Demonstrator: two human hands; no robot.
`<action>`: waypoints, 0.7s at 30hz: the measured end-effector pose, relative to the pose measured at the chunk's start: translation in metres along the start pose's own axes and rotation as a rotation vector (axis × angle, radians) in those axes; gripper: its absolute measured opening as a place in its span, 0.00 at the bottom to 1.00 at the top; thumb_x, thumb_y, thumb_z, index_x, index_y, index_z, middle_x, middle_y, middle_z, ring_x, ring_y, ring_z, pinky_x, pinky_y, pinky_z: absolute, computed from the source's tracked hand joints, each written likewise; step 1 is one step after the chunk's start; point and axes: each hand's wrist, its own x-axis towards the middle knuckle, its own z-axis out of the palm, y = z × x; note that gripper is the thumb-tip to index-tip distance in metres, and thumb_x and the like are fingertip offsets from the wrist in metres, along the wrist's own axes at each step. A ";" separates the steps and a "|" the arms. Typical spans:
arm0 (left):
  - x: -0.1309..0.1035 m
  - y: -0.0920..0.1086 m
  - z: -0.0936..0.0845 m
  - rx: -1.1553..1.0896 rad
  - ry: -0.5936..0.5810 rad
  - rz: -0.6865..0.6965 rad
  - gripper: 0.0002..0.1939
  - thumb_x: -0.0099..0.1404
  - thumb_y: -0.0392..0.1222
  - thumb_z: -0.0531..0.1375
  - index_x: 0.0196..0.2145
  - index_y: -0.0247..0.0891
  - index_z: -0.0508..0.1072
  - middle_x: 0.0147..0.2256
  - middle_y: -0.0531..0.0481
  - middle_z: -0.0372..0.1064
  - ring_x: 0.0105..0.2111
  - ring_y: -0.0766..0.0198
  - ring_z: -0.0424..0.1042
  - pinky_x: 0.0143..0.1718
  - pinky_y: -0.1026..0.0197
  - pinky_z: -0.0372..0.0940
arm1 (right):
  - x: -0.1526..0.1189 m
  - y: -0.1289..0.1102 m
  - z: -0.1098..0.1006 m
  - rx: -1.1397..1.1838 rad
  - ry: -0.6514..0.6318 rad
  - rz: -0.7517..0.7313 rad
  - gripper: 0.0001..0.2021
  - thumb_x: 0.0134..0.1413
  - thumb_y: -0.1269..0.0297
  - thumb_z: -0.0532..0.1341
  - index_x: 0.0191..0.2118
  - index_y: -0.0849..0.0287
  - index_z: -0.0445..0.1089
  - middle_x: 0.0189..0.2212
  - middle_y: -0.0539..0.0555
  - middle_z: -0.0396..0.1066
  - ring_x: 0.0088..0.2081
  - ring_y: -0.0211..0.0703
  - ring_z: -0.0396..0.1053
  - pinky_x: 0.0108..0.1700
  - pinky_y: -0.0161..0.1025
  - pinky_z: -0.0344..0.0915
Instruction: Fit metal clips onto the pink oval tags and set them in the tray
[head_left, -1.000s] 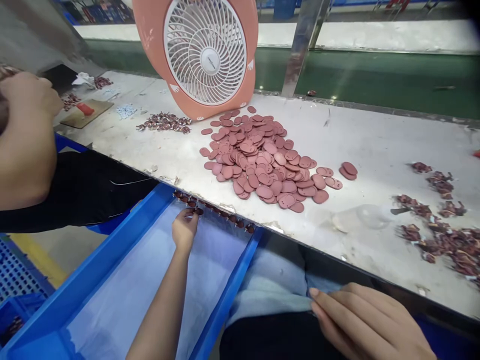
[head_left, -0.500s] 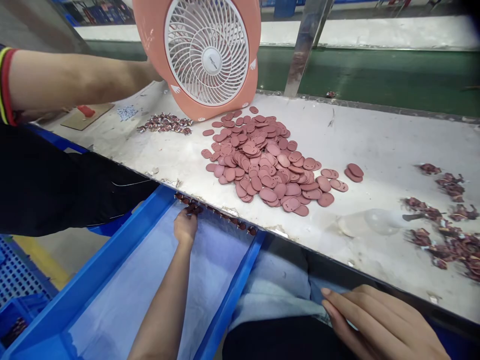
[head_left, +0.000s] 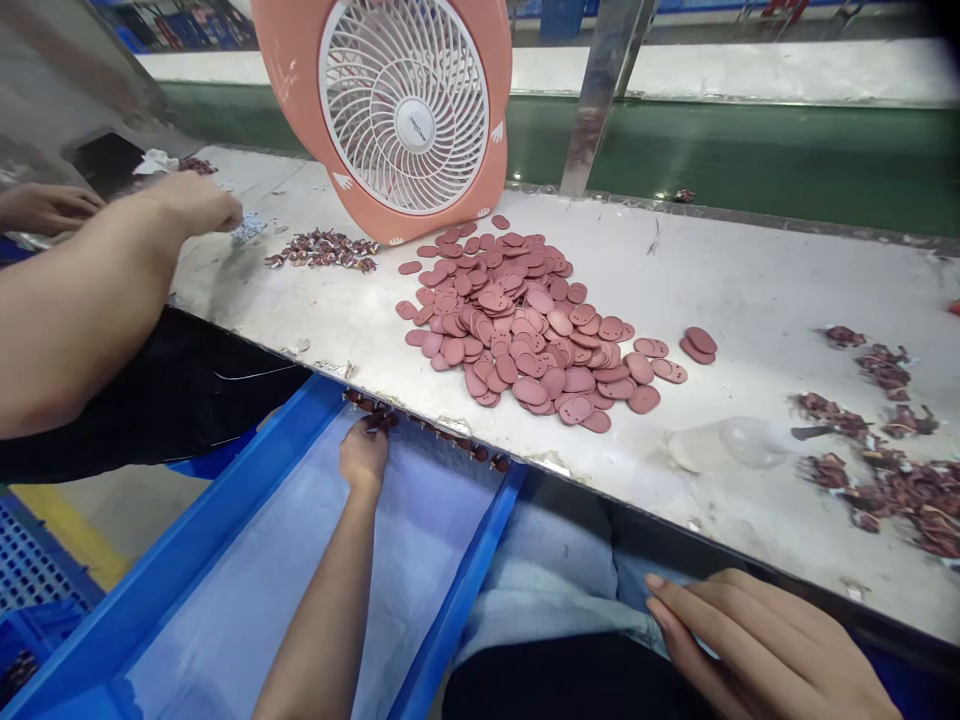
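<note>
My left hand (head_left: 364, 452) reaches into the far end of a blue bin (head_left: 300, 530), its fingers closed around a small dark brown piece (head_left: 381, 418) beside a row of similar pieces (head_left: 457, 443) under the table edge. Low on the right, my right hand (head_left: 772, 640) hovers over my lap, thumb and fingertips brought together; anything between them is too small to make out. A heap of reddish oval discs (head_left: 525, 320) lies on the white table (head_left: 757, 290). To its right are a translucent bottle (head_left: 735, 443) with a dark tip and a pile of brown pieces (head_left: 900, 490).
An orange fan (head_left: 416, 120) stands behind the discs, next to small brown pieces (head_left: 322, 248). At the left, another person's arm (head_left: 97, 290) extends over the table, with another hand (head_left: 52, 208) behind it. A metal post (head_left: 600, 110) rises at the table's back edge.
The other person's arm has moved from behind the fan to the small light-blue pieces at the left. The view has shifted slightly. My hands have hardly moved.
</note>
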 end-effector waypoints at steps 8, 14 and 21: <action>-0.006 0.000 0.006 0.011 -0.010 0.002 0.18 0.69 0.46 0.61 0.53 0.39 0.71 0.52 0.43 0.71 0.47 0.53 0.73 0.46 0.46 0.71 | 0.000 0.002 0.001 -0.002 -0.005 0.002 0.03 0.61 0.80 0.62 0.39 0.69 0.73 0.25 0.53 0.74 0.24 0.36 0.68 0.29 0.38 0.66; -0.001 0.003 0.004 0.024 -0.004 -0.006 0.18 0.69 0.46 0.61 0.53 0.39 0.71 0.52 0.43 0.71 0.46 0.53 0.74 0.45 0.46 0.71 | -0.002 0.003 0.000 -0.010 0.002 0.002 0.04 0.61 0.79 0.62 0.39 0.68 0.73 0.25 0.53 0.74 0.23 0.37 0.69 0.28 0.38 0.66; -0.004 0.000 0.000 0.045 0.098 0.031 0.18 0.69 0.47 0.60 0.53 0.39 0.71 0.52 0.42 0.70 0.47 0.53 0.73 0.46 0.45 0.71 | -0.004 0.003 -0.001 -0.007 0.001 0.007 0.03 0.61 0.79 0.62 0.38 0.68 0.73 0.25 0.53 0.74 0.24 0.37 0.69 0.29 0.38 0.66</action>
